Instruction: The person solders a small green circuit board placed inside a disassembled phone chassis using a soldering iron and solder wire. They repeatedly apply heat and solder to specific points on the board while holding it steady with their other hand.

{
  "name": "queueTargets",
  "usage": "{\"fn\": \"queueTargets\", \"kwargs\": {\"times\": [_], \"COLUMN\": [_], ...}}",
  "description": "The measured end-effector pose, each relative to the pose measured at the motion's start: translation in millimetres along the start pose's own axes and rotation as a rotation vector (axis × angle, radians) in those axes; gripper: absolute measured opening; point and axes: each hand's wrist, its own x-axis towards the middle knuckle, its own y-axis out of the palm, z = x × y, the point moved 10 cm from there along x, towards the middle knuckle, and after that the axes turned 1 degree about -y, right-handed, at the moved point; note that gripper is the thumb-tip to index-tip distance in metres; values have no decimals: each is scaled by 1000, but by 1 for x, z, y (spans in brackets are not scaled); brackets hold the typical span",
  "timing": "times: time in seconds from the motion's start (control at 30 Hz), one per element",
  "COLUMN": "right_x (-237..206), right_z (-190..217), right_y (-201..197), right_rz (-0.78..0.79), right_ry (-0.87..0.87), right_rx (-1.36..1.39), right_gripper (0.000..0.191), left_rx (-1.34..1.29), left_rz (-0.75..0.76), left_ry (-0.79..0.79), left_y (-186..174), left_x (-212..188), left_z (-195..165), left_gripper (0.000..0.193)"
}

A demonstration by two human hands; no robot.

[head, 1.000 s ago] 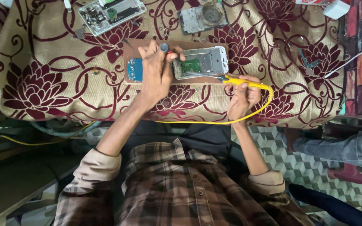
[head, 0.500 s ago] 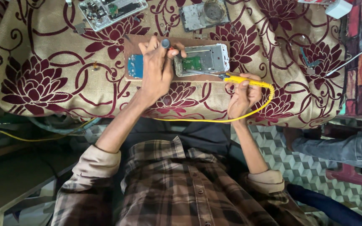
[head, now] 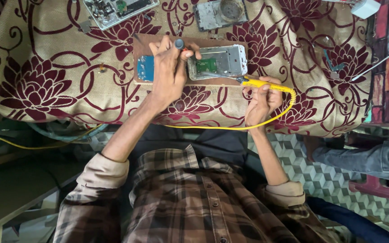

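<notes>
Far left: floral maroon-and-beige tablecloth (head: 46,67) draped over the work surface, hanging down at the near edge. Thin yellow wire (head: 32,145) trailing below the cloth edge at lower left.

Upper left, at the top border: opened device chassis with exposed circuit board (head: 118,9), lying flat on the cloth, partly cut off by the frame.

Left of centre: brown wooden work board (head: 141,47) laid on the cloth. On it, small blue circuit board (head: 145,68), flat, just beside the left hand.

Left hand (head: 169,72) resting over the wooden board, fingers curled tight around a slim dark-capped tool (head: 179,44); tool tip hidden behind the fingers. Thumb side touching the left end of the phone.

Centre: disassembled silver phone frame (head: 218,62) lying flat on the board, back open, green circuit board (head: 207,65) exposed inside.

Above centre: second opened grey device with round part (head: 221,12), flat on the cloth, apart from the board.

Right of centre: right hand (head: 261,100) closed in a pen-like hold on a yellow soldering iron (head: 260,83), tip pointed at the lower right corner of the phone frame; contact not discernible. Yellow cable (head: 230,128) looping from the iron around the hand and back leftward.

Top right corner: white adapter (head: 366,8). Lower right: another person's leg in blue jeans (head: 365,157).
</notes>
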Motion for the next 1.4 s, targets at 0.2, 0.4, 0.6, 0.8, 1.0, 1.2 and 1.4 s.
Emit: {"fn": "queueTargets", "kwargs": {"times": [0.2, 0.4, 0.6, 0.8, 1.0, 1.2, 1.4], "right_x": [0, 0, 2, 2, 1, 3, 2], "right_z": [0, -2, -3, -1, -4, -2, -4], "right_y": [-1, -2, -4, -1, -1, -2, -3], "right_rz": [8, 11, -17, -5, 5, -12, -9], "right_ry": [-11, -7, 15, 16, 25, 31, 32], "right_rx": [-5, 3, 38, -7, 19, 42, 21], "right_gripper": [28, 28, 28, 29, 28, 28, 27], "left_rx": [29, 20, 24, 33, 36, 26, 25], "left_rz": [4, -2, 4, -4, 3, -2, 9], "left_ry": [-4, 7, 0, -2, -13, -18, -17], "left_y": [1, 0, 0, 1, 1, 1, -1], "left_x": [0, -1, -1, -1, -2, 1, -1], "left_z": [1, -1, 0, 1, 3, 2, -1], "left_gripper": [14, 16, 16, 20, 20, 19, 18]}}
